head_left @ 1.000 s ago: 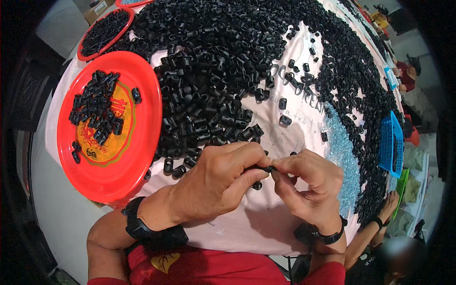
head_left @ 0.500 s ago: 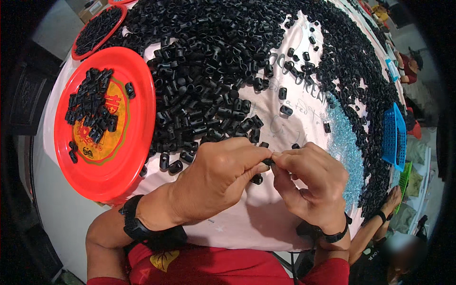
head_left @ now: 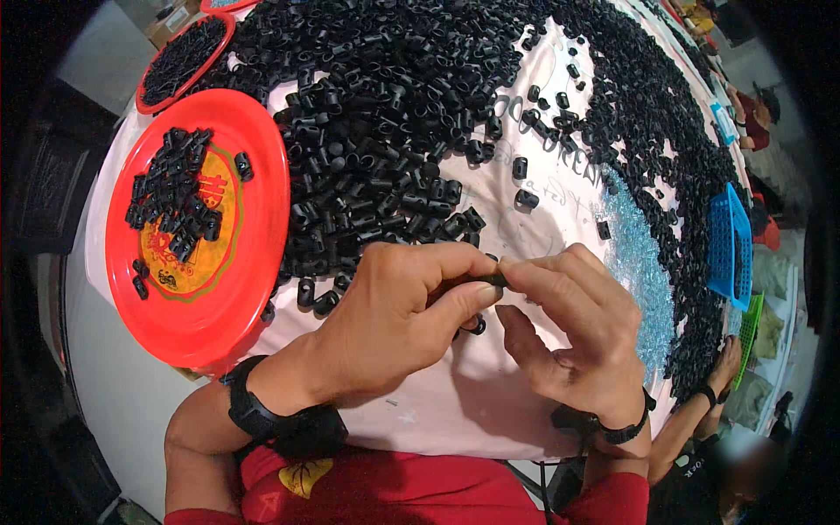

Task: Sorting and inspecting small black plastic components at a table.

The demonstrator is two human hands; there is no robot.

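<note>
My left hand (head_left: 398, 315) and my right hand (head_left: 573, 328) meet fingertip to fingertip over the near part of a white table (head_left: 455, 411). Between them they pinch one small black plastic tube piece (head_left: 484, 280). Just beyond my fingers begins a big heap of the same black pieces (head_left: 394, 114), and one loose piece (head_left: 475, 327) lies under my hands. At my left a red round plate (head_left: 197, 236) with a yellow centre holds several black pieces (head_left: 175, 206). Both wrists wear black bands.
A second red plate (head_left: 179, 57) with black pieces is at the far left. A patch of small clear blue pieces (head_left: 634, 254) lies to the right. A blue basket (head_left: 728, 245) and a green one (head_left: 748, 337) stand at the right edge, where another person's hand (head_left: 722, 372) rests.
My hands have stayed together on the small black piece, with the fingers shifting slightly. The view has drifted a little; the plate and heap stay put.
</note>
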